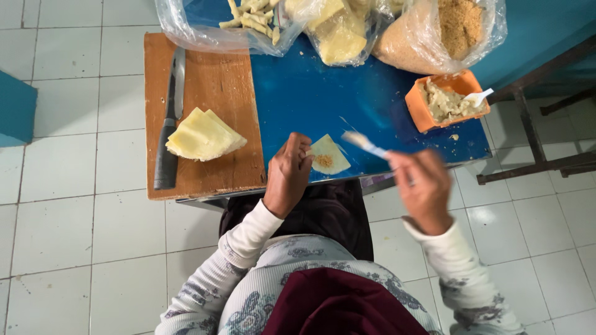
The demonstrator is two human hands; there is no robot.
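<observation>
Worktop [310,99] glossy blue; cutting board [217,93] matt brown wood; knife [171,124] metal blade, black handle; bags [428,37] clear shiny plastic; tub [416,108] orange plastic; floor tiles [74,217] smooth, white.

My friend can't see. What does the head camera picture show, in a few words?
Seen from above, a person's left hand holds a pale wrapper with a dab of filling on a blue table, while the right hand lifts a blurred spoon. Nearby sit an orange tub of filling, a board with stacked wrappers and a knife.
</observation>
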